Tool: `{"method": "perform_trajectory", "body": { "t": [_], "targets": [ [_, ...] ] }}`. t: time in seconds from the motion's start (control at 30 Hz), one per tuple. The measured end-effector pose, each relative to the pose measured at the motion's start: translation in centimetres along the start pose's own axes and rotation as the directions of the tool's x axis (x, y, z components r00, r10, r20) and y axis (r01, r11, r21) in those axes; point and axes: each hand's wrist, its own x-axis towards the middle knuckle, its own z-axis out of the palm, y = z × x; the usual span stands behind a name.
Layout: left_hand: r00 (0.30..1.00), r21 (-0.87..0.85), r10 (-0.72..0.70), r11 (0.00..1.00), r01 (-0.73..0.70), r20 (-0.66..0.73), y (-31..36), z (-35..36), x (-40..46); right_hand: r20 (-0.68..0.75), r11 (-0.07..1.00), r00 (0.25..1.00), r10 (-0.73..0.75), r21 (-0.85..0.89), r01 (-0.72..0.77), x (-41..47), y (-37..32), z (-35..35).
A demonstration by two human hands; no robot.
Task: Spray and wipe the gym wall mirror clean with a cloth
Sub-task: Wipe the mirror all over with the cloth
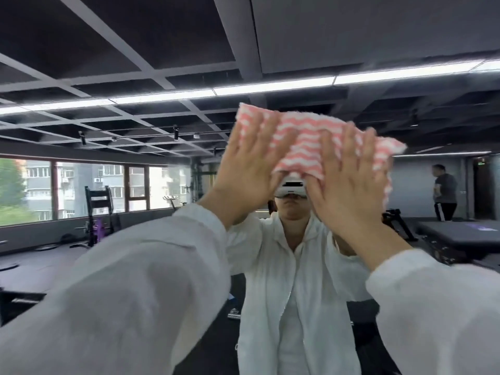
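Both hands are up flat against the mirror (81,63), pressing a pink-and-white striped cloth (311,139) to the glass at about head height. The left hand (249,169) lies on the cloth's left part with its fingers straight and spread — an open grip, nothing curled round the fabric. The right hand (349,180) does the same on the right part, fingers straight and fanned, palm toward the glass. The cloth is bunched a little between the 2 hands, and its right edge hangs down past the right hand.

Both arms wear loose white sleeves (151,280). In the glass stands the reflection of the person (292,280) in a white zipped jacket, the cloth covering the upper part of the head.

The mirror also shows the gym behind: a dark gridded ceiling with a long strip light (270,87), a row of windows (89,185) at far left, a rack of equipment (98,212) below them, and — at far right — another person (445,193) standing near a dark padded bench (460,234).
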Motion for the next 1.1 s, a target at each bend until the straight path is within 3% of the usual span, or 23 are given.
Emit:
{"method": "perform_trajectory", "body": {
  "t": [0.13,0.3,0.43,0.53,0.63,0.83,0.97,1.1],
  "targets": [
    [0.985,-0.052,-0.155,0.986,0.159,0.073,-5.1,-0.3,-2.7,0.001,0.980,0.980,-0.197,-0.017,0.197,3.5,-5.0,-0.5],
    [0.964,-0.059,-0.219,0.971,0.230,0.154,-6.7,-0.4,-5.8,0.052,0.913,0.916,-0.397,-0.082,0.400,4.9,-7.0,-0.1],
    [0.924,-0.004,-0.214,0.974,0.227,0.318,-6.2,-0.9,-9.7,0.174,0.738,0.740,-0.650,-0.090,0.669,3.8,-5.6,-0.8],
    [0.911,-0.020,-0.190,0.977,0.212,0.366,-6.0,-3.1,-10.7,0.176,0.624,0.615,-0.768,-0.004,0.781,3.4,-4.8,-2.5],
    [0.889,-0.106,-0.184,0.962,0.250,0.420,-6.4,-5.0,-10.4,0.165,0.673,0.655,-0.737,0.101,0.732,3.2,-4.5,-5.1],
    [0.906,-0.339,-0.165,0.889,0.307,0.389,-6.7,-7.0,-10.5,0.156,0.762,0.751,-0.642,0.241,0.601,2.1,-3.8,-6.9],
    [0.824,-0.590,-0.361,0.576,0.565,0.437,-6.3,-8.1,-9.3,0.113,0.803,0.869,-0.481,0.454,0.386,0.6,-3.1,-7.7],
    [0.743,-0.716,-0.389,0.245,0.653,0.545,-6.1,-8.8,-8.8,0.244,0.736,0.929,-0.276,0.676,0.041,0.3,-2.3,-7.5]
  ]
}}
